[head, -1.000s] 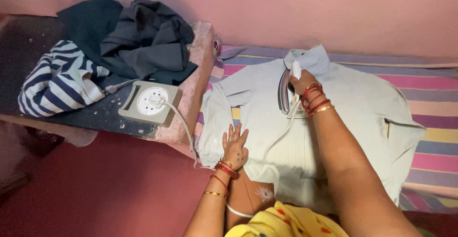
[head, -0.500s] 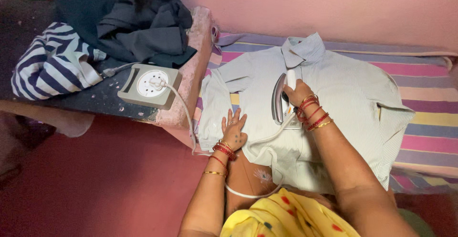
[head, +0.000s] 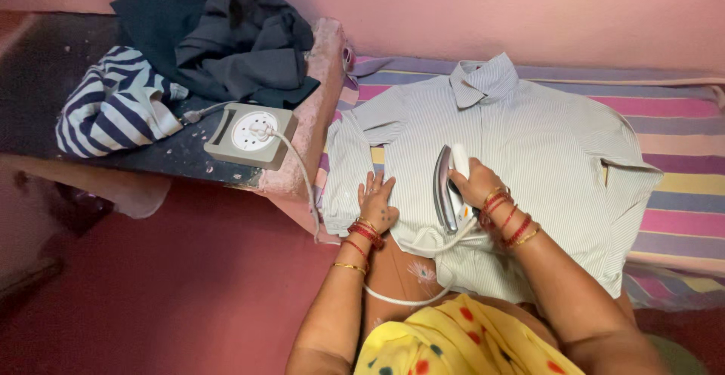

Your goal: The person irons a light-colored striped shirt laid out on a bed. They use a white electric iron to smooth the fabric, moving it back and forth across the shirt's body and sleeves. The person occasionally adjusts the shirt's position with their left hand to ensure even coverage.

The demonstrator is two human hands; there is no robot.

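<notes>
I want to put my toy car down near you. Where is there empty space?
The dark ledge is bare left of the blue-and-white striped cloth. The striped mat is free right of the pale striped shirt. It is crowded around the grey socket box and where the left hand and right hand work the steel iron.

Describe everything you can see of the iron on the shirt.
The iron is a small corded one with a shiny metal base and a white handle. It stands tipped on its side edge on the front of the pale striped shirt, base facing the left hand, which lies flat on the cloth beside it. The right hand grips the handle, fingers wrapped round it. A white cord loops from its rear towards the grey socket box.
</notes>
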